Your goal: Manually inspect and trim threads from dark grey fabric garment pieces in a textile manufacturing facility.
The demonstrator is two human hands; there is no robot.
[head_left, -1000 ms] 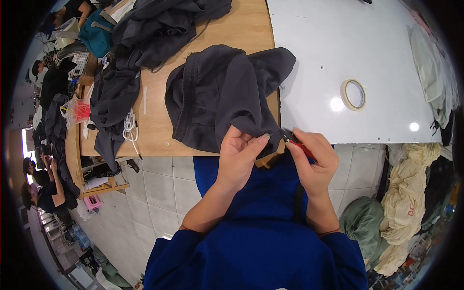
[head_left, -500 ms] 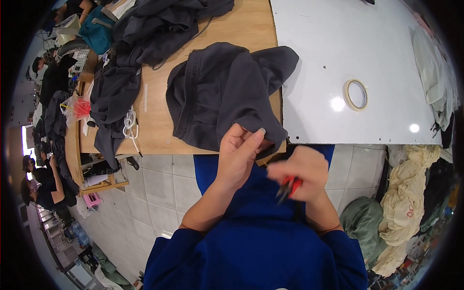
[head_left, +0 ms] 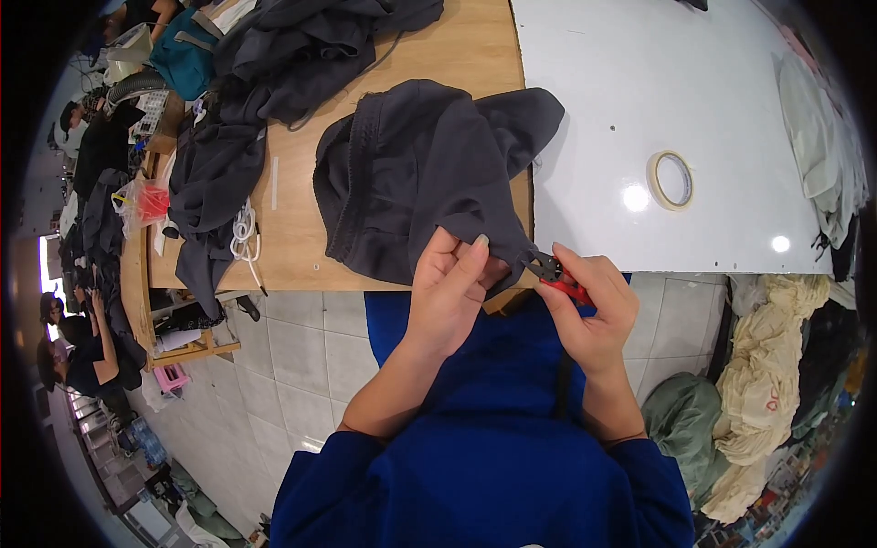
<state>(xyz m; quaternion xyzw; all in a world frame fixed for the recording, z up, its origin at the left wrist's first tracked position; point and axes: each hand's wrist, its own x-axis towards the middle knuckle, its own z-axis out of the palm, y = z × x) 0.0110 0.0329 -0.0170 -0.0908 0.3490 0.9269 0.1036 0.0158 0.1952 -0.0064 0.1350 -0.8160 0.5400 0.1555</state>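
Dark grey pants (head_left: 434, 155) with a gathered elastic waistband lie across the front edge of the wooden table, one leg pointing up to the right. My left hand (head_left: 449, 292) is closed on the hem of the nearer leg, its thumb on top of the cloth and the other fingers partly hidden under it. In my right hand (head_left: 598, 315) is a pair of small red-handled snips (head_left: 571, 285). Their dark jaws point left and reach the edge of that hem. Whether the jaws touch the cloth I cannot tell.
More dark grey garments (head_left: 292, 59) are heaped on the wooden table (head_left: 475, 46) at the far left, by a white cord (head_left: 245, 236). A roll of tape (head_left: 671, 180) lies on the white table (head_left: 594, 201). Cloth bundles (head_left: 763, 365) stand at right. Other people sit at far left.
My right hand has moved up to the hem, and the snips have turned from pointing down at my body to pointing at the cloth. My left hand keeps its hold, barely shifted.
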